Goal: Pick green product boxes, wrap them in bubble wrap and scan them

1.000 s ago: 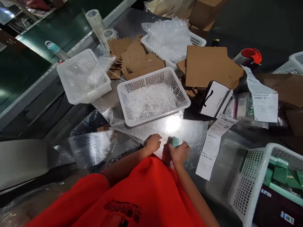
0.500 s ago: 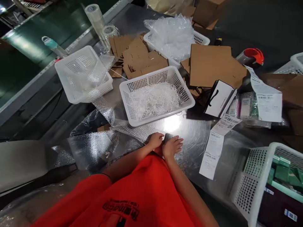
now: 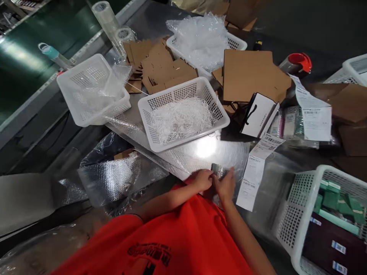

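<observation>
At the near edge of the metal table, a small dark, flat packet in bubble wrap [image 3: 219, 170] lies between my two hands. My left hand [image 3: 203, 180] has its fingers curled closed at the packet's left side. Around the right side, my right hand [image 3: 225, 186] grips it with the thumb inward; its fingertips are slightly blurred. A long strip of bubble wrap [image 3: 174, 158] runs along the table edge to the left of the packet. My hands hide the packet's lower part.
A white basket of white string [image 3: 183, 118] stands ahead. Bubble wrap pieces fill another basket [image 3: 64, 82] at left. Printed labels [image 3: 252, 172] lie right of my hands, near a white paper bag [image 3: 259, 114]. A basket with green boxes [image 3: 321, 172] sits at lower right.
The packet shows more between my hands, which have moved right and slightly down. My right fingers have gone from spread flat to around the packet. The bubble wrap strip has shifted and lies straighter.
</observation>
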